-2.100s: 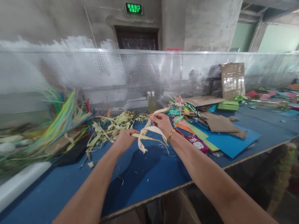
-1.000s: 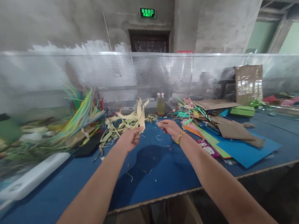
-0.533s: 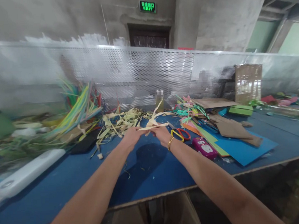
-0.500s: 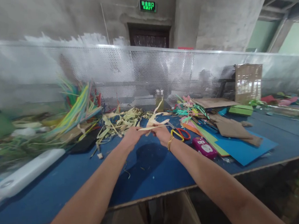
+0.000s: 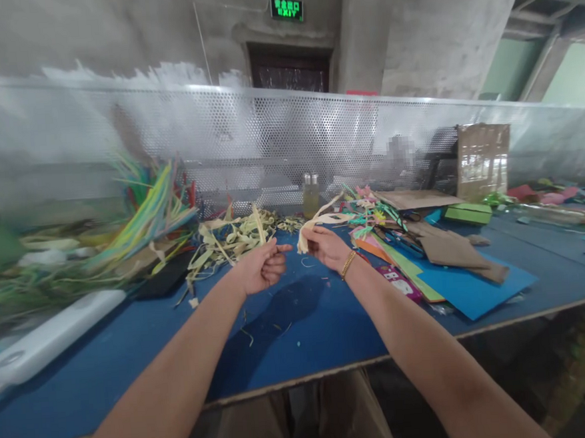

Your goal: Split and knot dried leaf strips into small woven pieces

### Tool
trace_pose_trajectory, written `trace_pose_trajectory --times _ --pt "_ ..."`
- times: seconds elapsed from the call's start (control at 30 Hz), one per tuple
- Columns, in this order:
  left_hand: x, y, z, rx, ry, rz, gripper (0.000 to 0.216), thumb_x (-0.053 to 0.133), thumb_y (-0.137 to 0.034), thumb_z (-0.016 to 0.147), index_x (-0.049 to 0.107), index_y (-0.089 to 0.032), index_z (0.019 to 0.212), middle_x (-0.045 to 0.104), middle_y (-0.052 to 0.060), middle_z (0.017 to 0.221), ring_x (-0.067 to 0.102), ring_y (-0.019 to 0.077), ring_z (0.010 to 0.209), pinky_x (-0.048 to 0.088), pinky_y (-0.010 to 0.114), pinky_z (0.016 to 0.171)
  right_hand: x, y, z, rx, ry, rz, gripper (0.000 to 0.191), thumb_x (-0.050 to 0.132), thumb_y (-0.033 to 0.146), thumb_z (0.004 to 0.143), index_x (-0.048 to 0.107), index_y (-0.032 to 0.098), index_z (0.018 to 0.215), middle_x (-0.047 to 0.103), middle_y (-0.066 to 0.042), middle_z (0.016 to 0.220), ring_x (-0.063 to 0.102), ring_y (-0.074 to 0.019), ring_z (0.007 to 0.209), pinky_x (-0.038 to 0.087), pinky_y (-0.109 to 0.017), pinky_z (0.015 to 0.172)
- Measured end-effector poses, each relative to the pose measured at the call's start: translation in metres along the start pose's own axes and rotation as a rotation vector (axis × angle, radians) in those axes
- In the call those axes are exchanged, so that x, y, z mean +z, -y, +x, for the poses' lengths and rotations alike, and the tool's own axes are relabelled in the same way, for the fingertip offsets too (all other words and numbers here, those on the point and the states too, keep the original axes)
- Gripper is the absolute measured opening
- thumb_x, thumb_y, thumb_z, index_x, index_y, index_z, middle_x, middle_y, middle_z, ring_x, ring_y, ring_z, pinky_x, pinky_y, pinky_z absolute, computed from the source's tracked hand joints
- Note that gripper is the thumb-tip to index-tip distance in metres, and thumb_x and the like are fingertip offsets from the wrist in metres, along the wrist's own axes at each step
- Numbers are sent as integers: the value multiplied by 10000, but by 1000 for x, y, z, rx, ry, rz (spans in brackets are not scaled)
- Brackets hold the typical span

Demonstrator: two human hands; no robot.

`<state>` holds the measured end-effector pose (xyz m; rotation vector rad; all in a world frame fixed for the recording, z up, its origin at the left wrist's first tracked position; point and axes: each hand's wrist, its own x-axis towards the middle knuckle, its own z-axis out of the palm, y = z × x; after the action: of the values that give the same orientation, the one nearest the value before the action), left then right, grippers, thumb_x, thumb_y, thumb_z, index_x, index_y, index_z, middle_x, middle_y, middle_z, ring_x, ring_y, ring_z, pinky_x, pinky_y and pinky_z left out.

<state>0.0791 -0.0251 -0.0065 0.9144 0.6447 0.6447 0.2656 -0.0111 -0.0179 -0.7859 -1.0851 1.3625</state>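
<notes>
Over the blue table, my left hand [image 5: 266, 267] is closed, its index finger pointing right. A narrow pale strip of dried husk [image 5: 259, 222] rises from its thumb side. My right hand [image 5: 328, 248] pinches a bunch of pale husk strips [image 5: 323, 222], whose long ends trail up and to the right. A gap separates the two hands. Behind my left hand lies a heap of dried husk strips [image 5: 224, 240]. A gold bracelet [image 5: 348, 264] circles my right wrist. Thin scraps lie on the table [image 5: 292, 352] below my hands.
Left stand a white power strip [image 5: 54, 332], a black flat item [image 5: 164, 281] and colourful straws [image 5: 142, 219]. A jar [image 5: 311, 194] is at the back. Right lie a purple pack [image 5: 400, 281], blue sheets [image 5: 477, 286] and cardboard [image 5: 454, 244]. A perforated metal panel [image 5: 276, 133] borders the table.
My hands were together on the pale husk; they have moved apart, with a narrow strip at the left and the larger bunch in the right. My right forearm now hides the scissors' coloured handles.
</notes>
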Motion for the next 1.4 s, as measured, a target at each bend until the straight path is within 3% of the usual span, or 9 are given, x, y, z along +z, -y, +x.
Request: trace_pose_trajectory --times 0.13,0.27,0.37,0.47,0.63,0.87,0.97,1.2,1.4 --pt "5 6 1 -139 -21 103 252 552 -395 790 460 -177 700 216 -86 489 166 37 361 107 138 338 5 0 -9 42 193 -161 287 763 385 567 687 163 733 649 -13 710 555 -111 659 399 -227 595" --pt "15 14 1 -218 -13 308 148 595 -260 726 483 -168 700 283 -82 466 230 33 349 119 136 344 14 -5 -13 -54 190 -240 261 750 391 575 703 160 685 672 -16 726 543 -118 659 378 -233 583" --pt "17 17 1 -79 -120 404 230 649 -321 701 560 -166 846 503 -26 570 460 70 445 275 151 385 11 -5 -9 -89 73 -231 271 760 386 551 712 158 688 681 -20 717 541 -117 649 383 -239 604" --pt "14 18 3 101 -252 427 372 709 -411 648 597 -164 902 628 30 746 591 116 633 422 209 539 6 -3 -4 -86 -35 -192 290 774 373 525 716 156 709 683 -18 705 544 -108 633 386 -239 622" --pt "7 18 9 196 -343 434 403 708 -470 628 663 -127 834 649 53 747 574 104 625 401 214 551 2 -2 0 -75 -60 -139 284 778 360 521 705 147 694 671 -10 673 528 -93 589 363 -230 587" --pt "10 16 7 196 -273 459 346 661 -395 677 706 -122 885 632 59 747 541 98 609 312 188 461 2 3 0 -60 -109 -127 265 778 346 519 690 146 669 650 7 638 505 -78 564 335 -230 564" --pt "10 16 8 219 -309 471 360 717 -376 632 704 -135 898 620 39 714 520 77 582 293 169 447 3 5 -2 -67 -131 -100 292 788 352 503 693 140 680 644 5 625 511 -83 566 331 -229 549" --pt "8 17 11 245 -469 518 337 779 -379 552 689 -126 756 678 73 745 581 102 612 390 178 489 3 1 -1 -8 -146 -41 283 798 358 504 669 154 653 638 10 613 517 -81 558 330 -219 526" --pt "7 21 16 299 -494 445 254 740 -331 610 686 -124 749 677 61 675 587 98 577 428 191 521 10 -8 -3 43 -66 -10 301 795 355 514 687 147 704 660 -8 642 545 -93 576 344 -219 529"
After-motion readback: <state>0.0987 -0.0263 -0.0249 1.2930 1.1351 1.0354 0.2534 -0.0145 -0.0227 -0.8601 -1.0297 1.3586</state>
